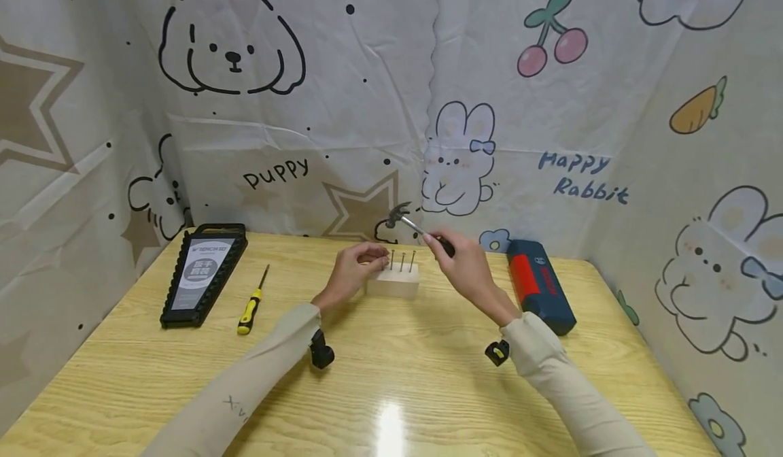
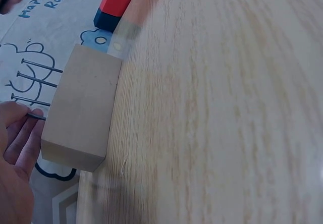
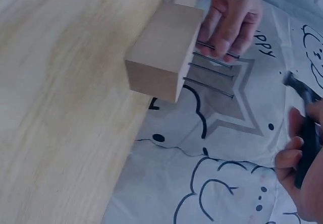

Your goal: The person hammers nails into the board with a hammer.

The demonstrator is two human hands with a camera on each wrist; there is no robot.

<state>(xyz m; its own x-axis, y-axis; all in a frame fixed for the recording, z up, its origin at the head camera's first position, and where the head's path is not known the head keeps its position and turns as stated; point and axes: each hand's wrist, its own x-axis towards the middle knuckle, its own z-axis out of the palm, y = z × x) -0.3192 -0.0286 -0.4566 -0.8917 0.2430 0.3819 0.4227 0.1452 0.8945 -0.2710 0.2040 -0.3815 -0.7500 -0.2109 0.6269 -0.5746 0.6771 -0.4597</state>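
A pale wooden block (image 1: 393,282) stands on the table with several thin nails (image 1: 402,261) sticking up from its top. My left hand (image 1: 374,261) is at the block's left end and pinches the leftmost nail; the left wrist view shows fingertips (image 2: 31,117) on that nail beside the block (image 2: 81,108). To the right of the block, my right hand (image 1: 442,245) grips the dark handle of a small hammer. The hammer's metal head (image 1: 399,213) is raised above and behind the nails. In the right wrist view the hammer handle (image 3: 306,148) sits in curled fingers, apart from the block (image 3: 161,50).
A black wrench-set holder (image 1: 204,273) and a yellow-and-black screwdriver (image 1: 252,302) lie at the left of the wooden table (image 1: 391,389). A red and blue case (image 1: 541,283) lies at the right. Cartoon-print cloth walls (image 1: 367,103) enclose three sides.
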